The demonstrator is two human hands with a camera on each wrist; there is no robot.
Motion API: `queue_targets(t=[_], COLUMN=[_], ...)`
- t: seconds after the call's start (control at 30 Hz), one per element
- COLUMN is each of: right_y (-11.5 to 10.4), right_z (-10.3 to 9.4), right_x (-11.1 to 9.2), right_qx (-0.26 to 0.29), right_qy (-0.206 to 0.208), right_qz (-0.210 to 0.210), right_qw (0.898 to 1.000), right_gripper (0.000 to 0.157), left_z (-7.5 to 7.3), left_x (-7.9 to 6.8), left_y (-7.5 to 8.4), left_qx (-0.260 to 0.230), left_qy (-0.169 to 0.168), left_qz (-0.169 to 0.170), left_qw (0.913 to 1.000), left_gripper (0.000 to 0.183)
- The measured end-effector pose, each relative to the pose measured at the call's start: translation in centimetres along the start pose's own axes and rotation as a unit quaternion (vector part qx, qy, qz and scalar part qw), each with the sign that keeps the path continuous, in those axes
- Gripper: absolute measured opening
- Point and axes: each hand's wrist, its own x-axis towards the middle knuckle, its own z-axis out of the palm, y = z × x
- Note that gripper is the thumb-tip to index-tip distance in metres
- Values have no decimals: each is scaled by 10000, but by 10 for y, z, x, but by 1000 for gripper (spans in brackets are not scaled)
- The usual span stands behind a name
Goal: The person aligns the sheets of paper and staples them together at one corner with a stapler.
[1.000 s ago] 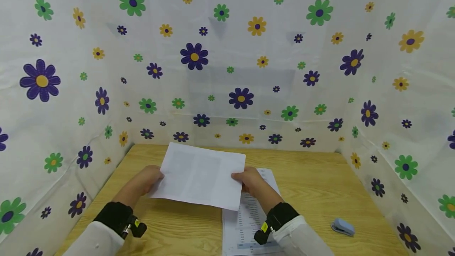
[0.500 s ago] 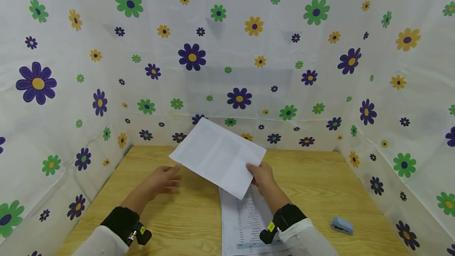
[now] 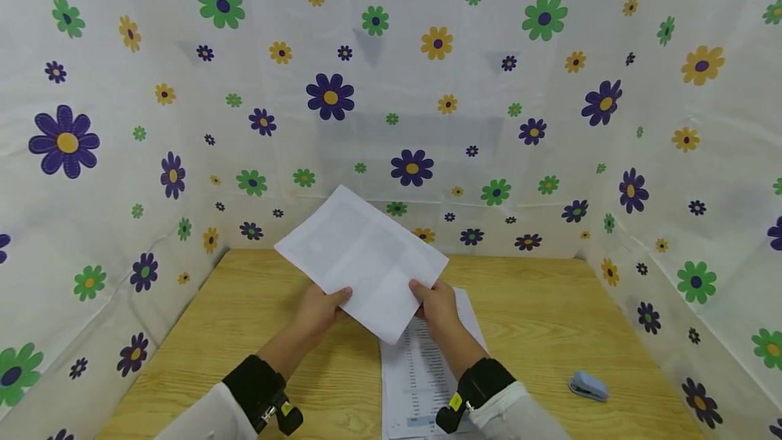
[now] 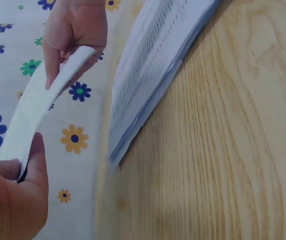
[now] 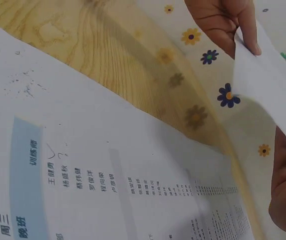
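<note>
A white sheet of paper [image 3: 366, 250], its upward face looking blank with faint print showing through, is held tilted above the table. My left hand [image 3: 320, 307] pinches its near left edge, thumb on top. With thumb over the near right edge, my right hand [image 3: 435, 301] grips the same paper. In the left wrist view both hands hold the paper [image 4: 37, 107], which bends between them. Under the right hand and forearm lies a stack of printed sheets [image 3: 421, 379]; in the right wrist view its top sheet [image 5: 87, 125] shows a list and a blue band.
A light blue stapler [image 3: 588, 386] lies on the wooden table [image 3: 525, 331] to the right. Behind and at both sides hangs a white curtain [image 3: 275, 148] with green, yellow and purple flowers.
The left hand let go of the paper's left side and took hold again at the near edge, closer to the right hand. The paper has turned, with one corner now pointing away.
</note>
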Motion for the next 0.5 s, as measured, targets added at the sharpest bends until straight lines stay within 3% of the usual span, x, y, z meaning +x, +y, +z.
queue_targets(t=[0.17,0.37,0.5], right_y=[1,-12,-27], right_z=[-1,-22,-41], right_x=[0,4,8], right_qx=[285,732,522], right_qy=[-9,-94,-645], right_qz=[39,-64,113], right_qw=[9996,9973,9965], right_gripper=[44,62,77], left_z=[0,-25,-45], left_x=[-2,-4,-10], left_y=[4,10,21], left_qx=[29,656,984], left_qy=[197,-295,-650], left_qz=[98,-85,-309], left_qw=[9998,9974,9925], left_gripper=[42,47,50])
